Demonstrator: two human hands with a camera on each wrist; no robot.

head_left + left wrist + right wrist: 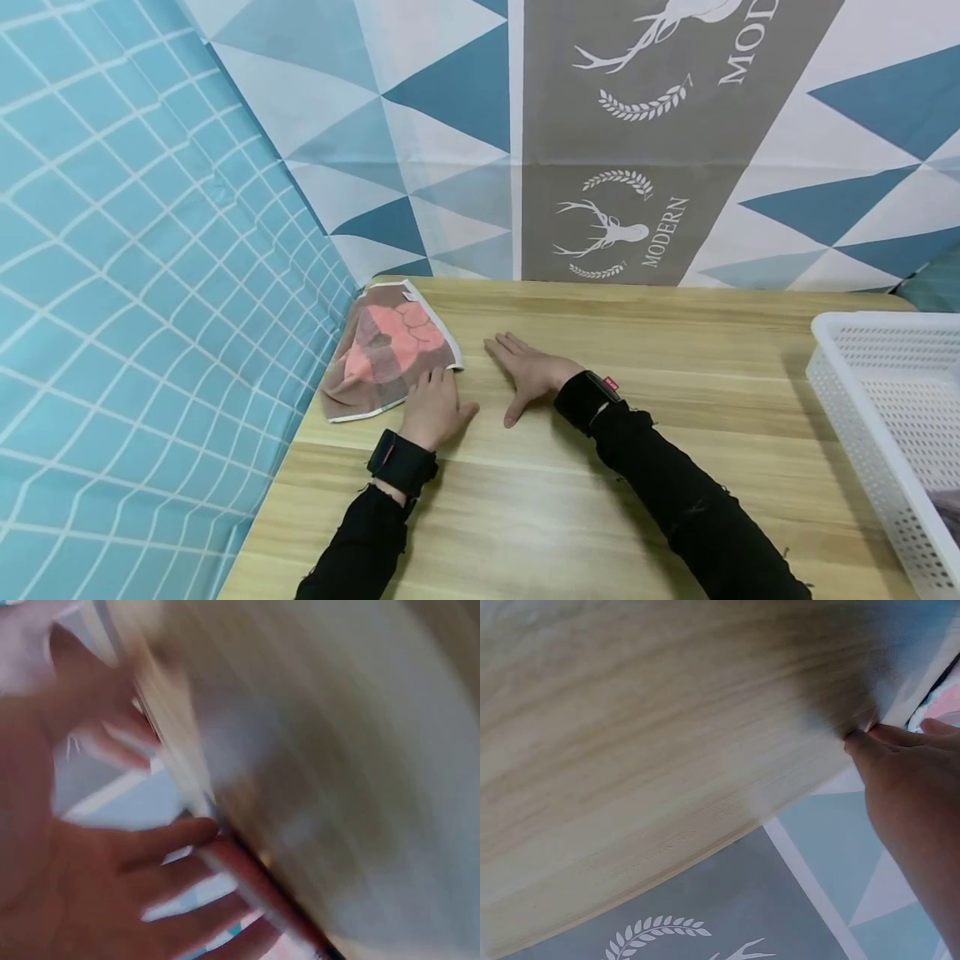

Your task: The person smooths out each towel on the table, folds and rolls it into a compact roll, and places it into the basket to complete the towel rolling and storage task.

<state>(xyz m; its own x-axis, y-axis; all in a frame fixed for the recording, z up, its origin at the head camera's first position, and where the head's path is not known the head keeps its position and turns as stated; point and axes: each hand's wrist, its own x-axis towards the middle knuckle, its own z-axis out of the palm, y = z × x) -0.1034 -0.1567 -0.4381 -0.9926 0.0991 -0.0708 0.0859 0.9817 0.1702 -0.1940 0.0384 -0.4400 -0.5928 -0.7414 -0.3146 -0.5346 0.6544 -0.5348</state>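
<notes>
A brown towel [390, 342] with a pink animal-like figure and white edging lies at the table's far left corner, its surface slightly rumpled. My left hand [435, 408] is at the towel's near edge, fingertips over that edge and thumb held out to the side. In the left wrist view, which is blurred, the fingers of the left hand [112, 892] look extended and spread beside the towel's edge [259, 881]. To the right of the towel, apart from it, my right hand [532, 371] is low over the wooden table, fingers extended and thumb spread, holding nothing.
A white perforated plastic basket [847, 392] stands at the right, with a dark greyish cloth [947, 504] partly visible inside. Patterned fabric [450, 125] hangs behind the wood-grain table [637, 333]. Blue gridded fabric [150, 292] borders the left side.
</notes>
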